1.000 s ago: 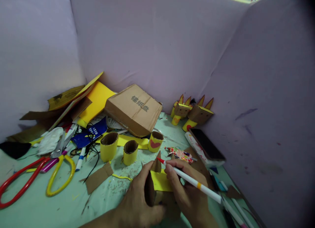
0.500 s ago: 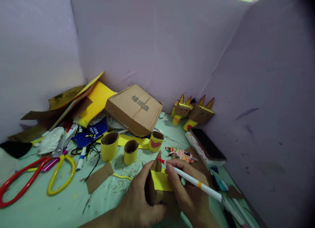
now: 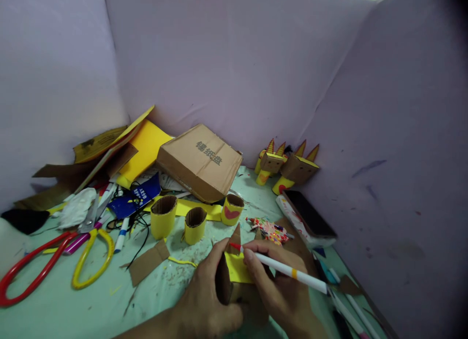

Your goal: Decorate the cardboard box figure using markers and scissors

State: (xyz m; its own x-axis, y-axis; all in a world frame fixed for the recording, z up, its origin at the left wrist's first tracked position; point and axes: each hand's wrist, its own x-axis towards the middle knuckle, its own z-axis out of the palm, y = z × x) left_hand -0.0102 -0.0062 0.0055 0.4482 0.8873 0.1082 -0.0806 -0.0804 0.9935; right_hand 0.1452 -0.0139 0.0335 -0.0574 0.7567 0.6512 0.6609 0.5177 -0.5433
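My left hand (image 3: 208, 295) is closed around the left side of a small cardboard box (image 3: 238, 269) with a yellow top. A brown pointed cardboard horn (image 3: 236, 233) sticks up from its far side. My right hand (image 3: 280, 283) grips a white felt-tip pen (image 3: 287, 268) with a red tip. That tip is at the base of the horn, near the yellow top. Part of the box and a second brown point are hidden behind my right hand. Just beyond stand three yellow cardboard tubes, one of them (image 3: 232, 210) with a red heart.
Scissors (image 3: 87, 224) with red and yellow handles lie on the left among pens and scraps. Behind is a brown carton (image 3: 201, 158). Horned cardboard figures (image 3: 298, 168) stand at the back right, near a dark phone-like slab (image 3: 309, 212). More pens lie along the right edge.
The red pen tip has shifted slightly left and down, from the horn's middle towards its base. My left hand keeps its hold on the box.
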